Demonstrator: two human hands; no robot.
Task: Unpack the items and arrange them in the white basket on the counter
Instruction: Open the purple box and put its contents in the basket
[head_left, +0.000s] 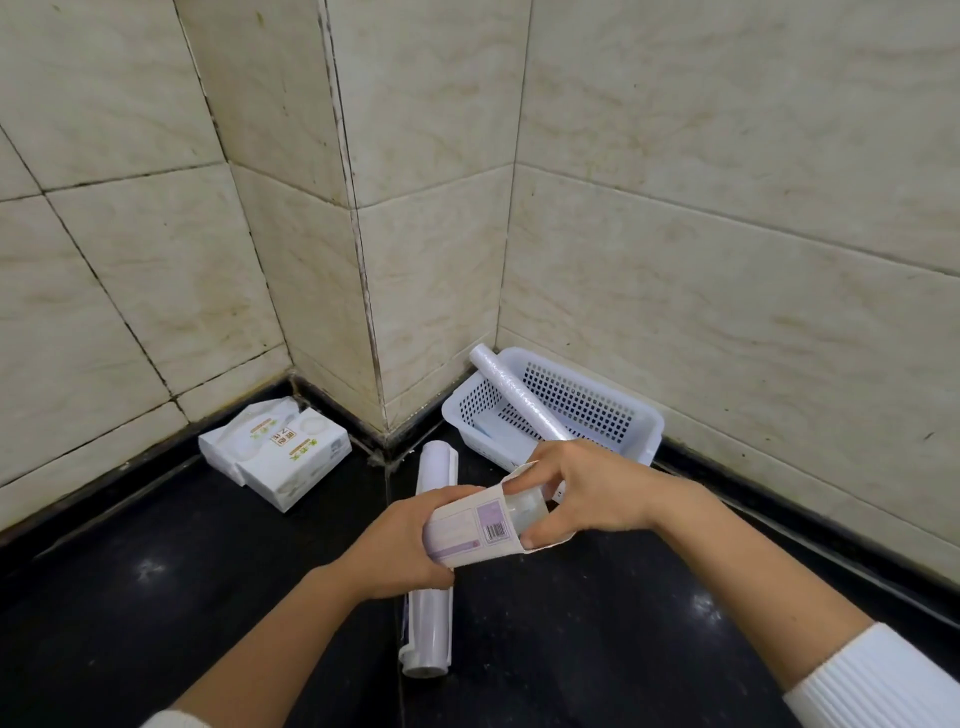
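Two white boxes (275, 460) lie at the far left of the black counter (156, 597), against the tiled wall. The left hand (400, 545) grips the closed end of a white and lilac carton (467, 525), held above a wrapped roll (428, 623) lying on the counter. At the carton's open end, the right hand (587, 493) pinches a clear roll (524, 506) that sticks partway out. Just beyond the right hand sits the white basket (576, 400) in the corner, with another clear roll (511, 395) leaning over its rim.
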